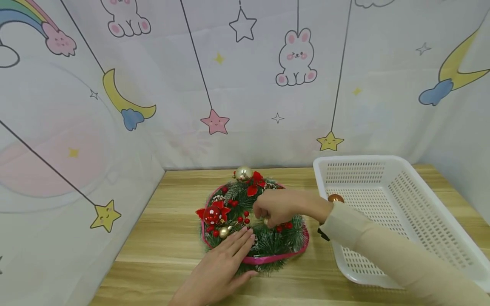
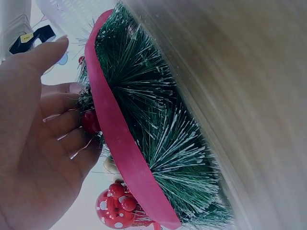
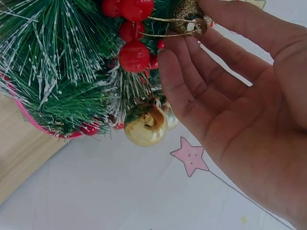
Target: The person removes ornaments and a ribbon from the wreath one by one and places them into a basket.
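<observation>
A green Christmas wreath lies on the table, edged with a pink ribbon. My left hand rests on its near left part with straight fingers. Over the wreath's right inner side, my right hand pinches a small glittery gold bauble with a gold string loop. Red berries sit right beside that bauble. On the wreath's left are a red bauble with white dots and a small gold ball. A larger pale gold bauble tops the far side, near a red flower.
A white perforated plastic basket stands to the right, with a copper-coloured ball by its left wall. The right forearm reaches across the basket. A patterned cloth hangs behind the wooden table.
</observation>
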Demonstrator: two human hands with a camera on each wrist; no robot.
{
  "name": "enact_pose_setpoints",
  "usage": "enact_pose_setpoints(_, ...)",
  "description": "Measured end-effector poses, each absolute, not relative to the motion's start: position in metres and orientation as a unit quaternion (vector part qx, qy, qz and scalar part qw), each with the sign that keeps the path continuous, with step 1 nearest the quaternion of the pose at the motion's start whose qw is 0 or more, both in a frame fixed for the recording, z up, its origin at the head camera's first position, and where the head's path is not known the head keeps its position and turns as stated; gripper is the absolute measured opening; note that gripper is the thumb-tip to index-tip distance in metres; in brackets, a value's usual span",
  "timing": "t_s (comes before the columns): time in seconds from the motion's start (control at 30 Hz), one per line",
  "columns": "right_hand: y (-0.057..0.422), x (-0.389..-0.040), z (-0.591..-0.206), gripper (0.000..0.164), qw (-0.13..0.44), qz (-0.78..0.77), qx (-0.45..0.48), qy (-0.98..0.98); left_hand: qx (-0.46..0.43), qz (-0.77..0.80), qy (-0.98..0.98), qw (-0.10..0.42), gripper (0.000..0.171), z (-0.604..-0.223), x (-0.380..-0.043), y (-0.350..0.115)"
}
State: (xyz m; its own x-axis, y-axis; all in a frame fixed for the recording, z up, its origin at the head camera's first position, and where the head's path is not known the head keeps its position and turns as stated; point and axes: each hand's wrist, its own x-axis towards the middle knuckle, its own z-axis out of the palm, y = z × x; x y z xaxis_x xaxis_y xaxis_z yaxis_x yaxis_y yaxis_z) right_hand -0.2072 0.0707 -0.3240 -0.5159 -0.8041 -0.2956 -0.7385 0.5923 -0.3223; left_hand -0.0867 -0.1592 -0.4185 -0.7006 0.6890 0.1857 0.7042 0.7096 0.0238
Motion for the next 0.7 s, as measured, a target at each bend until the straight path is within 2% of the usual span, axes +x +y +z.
enact_pose_setpoints(0.7, 0.099, -0.214, -0.309, 0.027, 0.184, -0.085, -0.437, 0.876, -0.372, -0.055, -0.924, 0.068, 0.071, -0.418, -0.087, -0.159)
